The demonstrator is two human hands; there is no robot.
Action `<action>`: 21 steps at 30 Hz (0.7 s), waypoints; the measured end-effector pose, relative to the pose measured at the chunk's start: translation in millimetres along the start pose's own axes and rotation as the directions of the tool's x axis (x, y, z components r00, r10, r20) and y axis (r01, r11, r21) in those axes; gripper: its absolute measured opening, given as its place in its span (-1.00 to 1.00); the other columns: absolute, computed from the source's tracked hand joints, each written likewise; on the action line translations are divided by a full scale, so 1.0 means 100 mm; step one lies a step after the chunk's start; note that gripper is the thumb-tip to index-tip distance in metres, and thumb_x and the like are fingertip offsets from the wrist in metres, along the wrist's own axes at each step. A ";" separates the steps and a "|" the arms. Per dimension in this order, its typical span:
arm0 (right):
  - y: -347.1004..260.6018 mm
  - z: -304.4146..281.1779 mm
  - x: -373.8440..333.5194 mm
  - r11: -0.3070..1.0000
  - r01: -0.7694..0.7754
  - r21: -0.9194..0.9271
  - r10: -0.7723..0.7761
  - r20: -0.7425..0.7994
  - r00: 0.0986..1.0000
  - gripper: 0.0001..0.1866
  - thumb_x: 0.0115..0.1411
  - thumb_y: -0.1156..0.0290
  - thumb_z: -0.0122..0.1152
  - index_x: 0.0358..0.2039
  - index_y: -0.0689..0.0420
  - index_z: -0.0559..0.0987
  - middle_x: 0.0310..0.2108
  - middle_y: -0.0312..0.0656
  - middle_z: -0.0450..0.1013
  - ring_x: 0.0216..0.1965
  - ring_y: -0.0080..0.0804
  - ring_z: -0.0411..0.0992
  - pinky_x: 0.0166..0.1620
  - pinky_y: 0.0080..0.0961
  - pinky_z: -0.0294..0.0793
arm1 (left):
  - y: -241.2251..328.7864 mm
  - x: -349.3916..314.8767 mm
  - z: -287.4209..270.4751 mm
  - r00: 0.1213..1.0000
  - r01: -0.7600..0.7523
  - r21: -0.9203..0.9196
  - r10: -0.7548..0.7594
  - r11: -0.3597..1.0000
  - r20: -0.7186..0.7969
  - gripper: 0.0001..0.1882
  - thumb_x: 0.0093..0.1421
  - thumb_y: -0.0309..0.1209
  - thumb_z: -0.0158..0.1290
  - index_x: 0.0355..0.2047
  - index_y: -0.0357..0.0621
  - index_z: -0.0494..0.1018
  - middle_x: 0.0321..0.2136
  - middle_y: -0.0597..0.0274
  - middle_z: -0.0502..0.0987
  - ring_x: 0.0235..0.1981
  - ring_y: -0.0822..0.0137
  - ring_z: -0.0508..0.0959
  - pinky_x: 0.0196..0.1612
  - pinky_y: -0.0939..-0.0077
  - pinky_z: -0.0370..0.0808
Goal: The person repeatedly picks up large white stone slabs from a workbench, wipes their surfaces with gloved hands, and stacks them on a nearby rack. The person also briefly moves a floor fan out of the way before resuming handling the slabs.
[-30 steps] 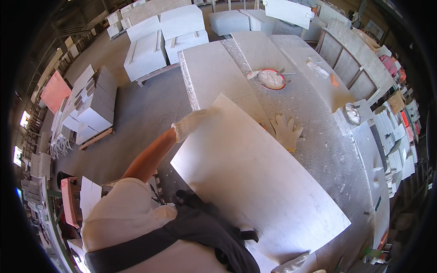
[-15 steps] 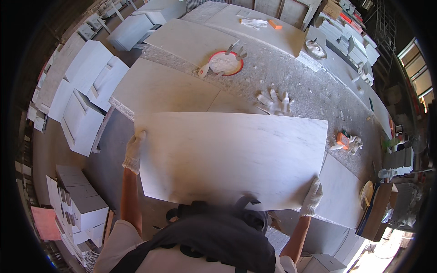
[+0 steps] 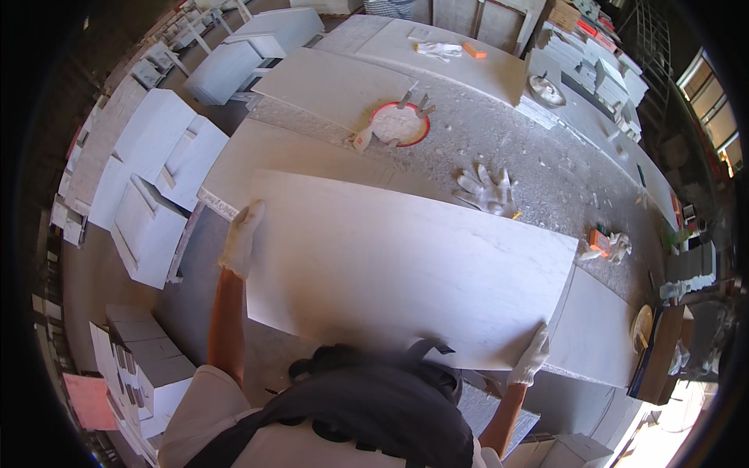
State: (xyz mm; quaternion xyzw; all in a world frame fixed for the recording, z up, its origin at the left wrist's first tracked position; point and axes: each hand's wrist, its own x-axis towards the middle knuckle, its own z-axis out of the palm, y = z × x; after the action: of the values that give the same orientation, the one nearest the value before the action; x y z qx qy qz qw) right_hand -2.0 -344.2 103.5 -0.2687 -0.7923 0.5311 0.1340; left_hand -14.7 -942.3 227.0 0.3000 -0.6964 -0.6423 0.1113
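Around, between nine and ten o'clock, see pale stone blocks [image 3: 152,129] in stacks; from twelve to three o'clock, a dusty grey worktable [image 3: 538,168]. Holds a wide white slab [image 3: 406,269] at the centre, with left hand [image 3: 243,238], gloved and partly closed, on its edge at nine o'clock, and with right hand [image 3: 534,356], also gloved and partly closed, near its corner at four o'clock. Cannot tell the grip underneath. On the table, see a red-rimmed bowl [image 3: 424,136] at twelve o'clock, a loose glove [image 3: 488,189] at two, and an orange block [image 3: 599,240] at three.
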 end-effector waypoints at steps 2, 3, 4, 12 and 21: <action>0.14 0.04 -0.05 0.992 -0.108 0.064 0.110 -0.034 0.993 -0.37 0.45 0.00 -0.10 0.23 0.32 0.40 0.19 -0.04 0.42 0.17 -0.28 0.38 0.25 -0.38 0.32 | 0.26 0.08 0.23 0.996 -0.065 0.026 0.063 0.998 0.055 -0.47 0.31 -0.08 0.09 0.09 -0.26 0.46 -0.07 0.26 0.53 -0.02 0.44 0.47 0.05 0.51 0.40; 0.20 0.05 -0.08 0.990 -0.129 0.064 0.131 -0.036 0.991 -0.34 0.45 -0.03 -0.11 0.25 0.31 0.38 0.22 -0.04 0.39 0.19 -0.28 0.36 0.26 -0.37 0.30 | 0.40 0.14 0.36 0.995 -0.016 0.003 0.016 1.000 0.097 -0.53 0.30 -0.11 0.11 0.02 -0.25 0.47 -0.13 0.30 0.52 -0.08 0.47 0.48 0.00 0.51 0.42; 0.26 0.04 -0.11 0.985 -0.154 0.073 0.158 -0.062 0.985 -0.32 0.45 -0.07 -0.13 0.27 0.29 0.36 0.24 -0.04 0.36 0.21 -0.27 0.34 0.27 -0.36 0.29 | 0.54 0.19 0.50 0.983 -0.016 -0.023 0.020 1.000 0.183 -0.59 0.29 -0.14 0.12 -0.04 -0.24 0.49 -0.19 0.33 0.52 -0.14 0.50 0.48 -0.05 0.51 0.44; 0.68 -0.30 -0.32 0.919 -0.332 0.215 0.374 -0.200 0.905 -0.20 0.41 -0.19 -0.18 0.34 0.28 0.26 0.28 -0.02 0.30 0.21 -0.20 0.31 0.26 -0.30 0.28 | 1.22 0.42 1.96 0.839 -0.140 0.037 0.099 0.989 0.535 -0.67 0.24 -0.32 0.13 -0.05 -0.21 0.46 -0.22 0.34 0.50 -0.19 0.54 0.46 -0.09 0.53 0.44; 1.05 -0.55 -0.63 0.837 -0.424 0.345 0.535 -0.355 0.766 -0.16 0.40 -0.23 -0.21 0.34 0.32 0.25 0.29 0.01 0.27 0.21 -0.16 0.31 0.24 -0.27 0.30 | 1.33 0.36 2.89 0.701 -0.314 0.167 0.109 0.935 0.705 -0.74 0.18 -0.31 0.15 -0.19 -0.19 0.45 -0.27 0.33 0.46 -0.19 0.51 0.42 -0.07 0.51 0.40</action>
State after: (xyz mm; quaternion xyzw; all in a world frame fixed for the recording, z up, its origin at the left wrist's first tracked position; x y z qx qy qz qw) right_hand 106.7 -307.1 34.1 -0.5572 -0.5735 0.5665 0.1992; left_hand -235.9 -723.9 303.2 -0.0289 -0.7999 -0.5867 -0.1225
